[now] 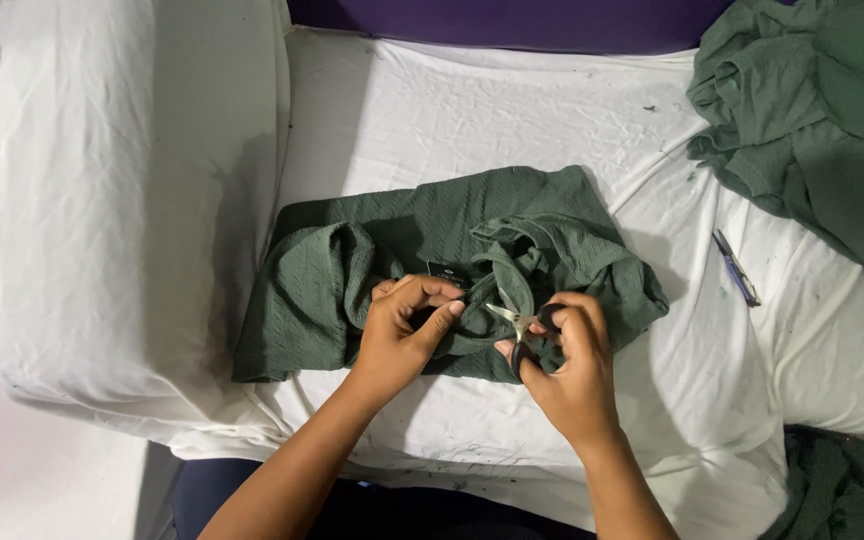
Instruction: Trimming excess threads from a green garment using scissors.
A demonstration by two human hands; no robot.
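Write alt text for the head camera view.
Two hands work on a folded green garment on a white sheet: the left hand pinches the fabric, the right hand holds small scissors. More green cloth lies upper right.

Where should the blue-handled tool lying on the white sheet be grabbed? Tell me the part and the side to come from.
Take the blue-handled tool by its blue handle half, the end nearer the person, reaching in with the right hand from the lower right. It lies flat and slanted on the white sheet, its narrow metal end pointing up and left, with bare cloth around it.
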